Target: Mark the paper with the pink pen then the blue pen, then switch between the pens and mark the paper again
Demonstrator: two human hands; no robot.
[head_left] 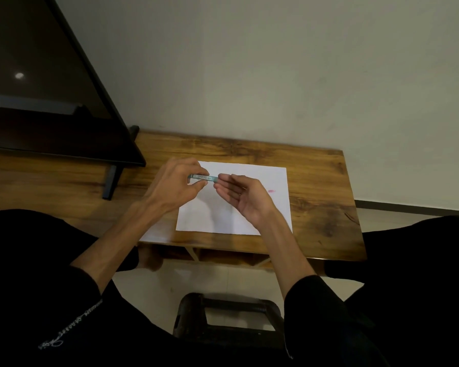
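- At the far left a dark flat screen [37,83] stands on the wooden table [316,197], leaning up toward the wall; its black stand leg [111,182] comes down onto the tabletop just left of the hands.
- The left hand [174,182] hovers over the top left corner of a white sheet of paper [223,215], back of the hand up, fingers curled round the left end of a small teal marker [203,178], which it grips firmly.
- The marker lies roughly level in the air above the paper, a printed label along its barrel, bridging the gap between the two hands.
- The right hand [245,198] sits just right of it, palm turned up and partly open; its thumb and forefinger tips close on the marker's right end in a light pinch, while the other fingers stay loosely bent and hold nothing.
- The paper lies flat on the table under both hands, near the table's front edge.
- A small pink mark [272,191] shows on the sheet just right of the right hand, near the paper's right edge.
- Both forearms are bare, with black sleeves [313,308] pushed up toward the elbows.
- Below the table, between the person's knees, a dark stool [228,317] stands on the pale floor.
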